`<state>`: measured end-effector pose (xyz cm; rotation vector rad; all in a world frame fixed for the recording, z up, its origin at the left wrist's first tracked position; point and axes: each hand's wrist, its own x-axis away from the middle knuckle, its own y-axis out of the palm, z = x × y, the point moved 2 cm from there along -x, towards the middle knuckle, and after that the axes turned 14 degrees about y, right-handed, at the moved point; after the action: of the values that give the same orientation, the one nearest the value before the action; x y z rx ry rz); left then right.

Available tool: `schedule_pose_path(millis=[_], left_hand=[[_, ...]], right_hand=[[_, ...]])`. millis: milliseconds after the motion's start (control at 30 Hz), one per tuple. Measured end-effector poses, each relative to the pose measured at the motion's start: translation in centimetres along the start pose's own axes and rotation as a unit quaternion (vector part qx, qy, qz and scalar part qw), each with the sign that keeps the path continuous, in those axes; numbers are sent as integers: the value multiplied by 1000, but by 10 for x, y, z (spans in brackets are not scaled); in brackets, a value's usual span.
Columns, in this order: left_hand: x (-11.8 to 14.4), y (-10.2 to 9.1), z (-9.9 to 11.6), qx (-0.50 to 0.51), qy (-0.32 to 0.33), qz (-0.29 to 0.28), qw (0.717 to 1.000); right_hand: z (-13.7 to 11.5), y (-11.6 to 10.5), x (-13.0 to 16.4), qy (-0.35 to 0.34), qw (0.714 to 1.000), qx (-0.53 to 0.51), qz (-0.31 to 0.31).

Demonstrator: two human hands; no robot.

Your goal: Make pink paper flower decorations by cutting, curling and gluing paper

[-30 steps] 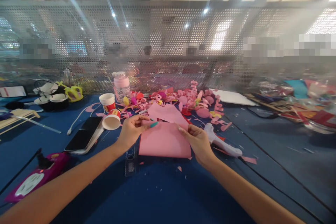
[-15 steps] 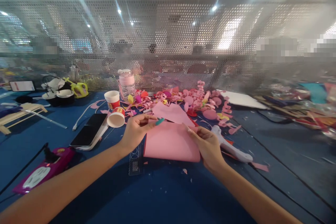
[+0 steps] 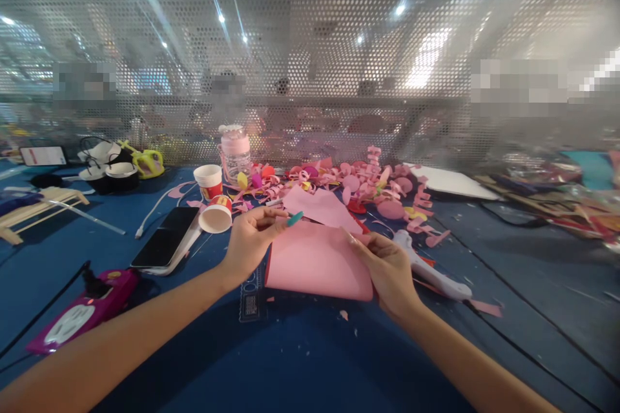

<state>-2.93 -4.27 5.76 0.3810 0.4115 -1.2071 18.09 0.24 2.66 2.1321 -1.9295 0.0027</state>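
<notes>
A folded sheet of pink paper (image 3: pixel 317 262), red along its side edges, is held between my hands above the table. My left hand (image 3: pixel 252 239) pinches its upper left corner between thumb and fingers. At that thumb's tip a small teal pointed piece (image 3: pixel 294 218) shows; I cannot tell what it is. My right hand (image 3: pixel 390 264) grips the upper right edge, thumb on top and fingers curled behind. Just beyond lies another pink paper piece (image 3: pixel 317 205) with a notched edge. Under the folded sheet's left side, a clear stencil ruler (image 3: pixel 250 303) is partly hidden.
A pile of pink paper cutouts (image 3: pixel 387 187) spreads behind. Right of my hand lies a white glue gun (image 3: pixel 436 274) with a black cord. Paper cups (image 3: pixel 216 214), a phone (image 3: pixel 167 239), a bottle (image 3: pixel 236 151) and a purple power strip (image 3: pixel 87 310) stand left. A perforated metal screen (image 3: pixel 310 64) rises behind.
Both hands keep their hold on the pink paper, which has barely moved. The whole view has shifted slightly.
</notes>
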Motion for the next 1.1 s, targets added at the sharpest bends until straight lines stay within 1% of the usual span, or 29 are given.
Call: schedule_pose_path(millis=[433,600,767,933,1100], left_hand=[[2,0,3,-11,4,-15,1000],[2,0,4,-5,28,-21,999],[1,-1,1,-9,51,-34,998],[2,-1,-3,-10,40,-22,999],[2,-2,-2,-25,38,-21,999]], right_hand=[[-2,1,2,8,1000,-15,-1],[-1,1,1,7,1000,-22,-2],[-1,0,0,8,1000,-19,-1],[-2,0,1,-20,1000,4,-22],[-6,1,3,-64,997,30,-24]])
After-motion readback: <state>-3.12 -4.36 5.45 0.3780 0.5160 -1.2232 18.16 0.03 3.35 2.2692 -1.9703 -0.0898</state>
